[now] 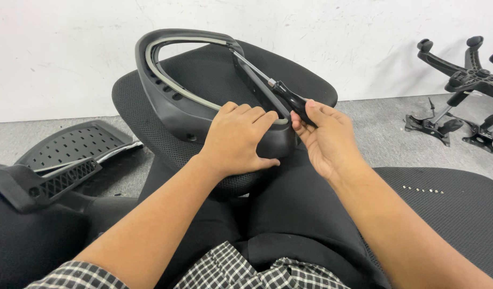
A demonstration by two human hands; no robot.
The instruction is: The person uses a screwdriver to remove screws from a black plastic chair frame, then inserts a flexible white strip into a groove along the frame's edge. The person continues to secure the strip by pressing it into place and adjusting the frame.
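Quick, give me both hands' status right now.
Left hand: closed, gripping the black chair armrest frame.
Right hand: closed on the black screwdriver, its shaft reaching into the frame.

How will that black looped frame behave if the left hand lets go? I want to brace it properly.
The black looped frame looks like stiff moulded plastic, so it probably won't flex. Propped on the mesh seat cushion under the left hand, it may tip or slide when the screwdriver pushes.

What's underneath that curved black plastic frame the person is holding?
The curved black frame rests on a black mesh seat cushion, visible through its opening and around it. The left hand steadies the frame; the right hand holds a screwdriver. How the frame meets the cushion beneath is hidden.
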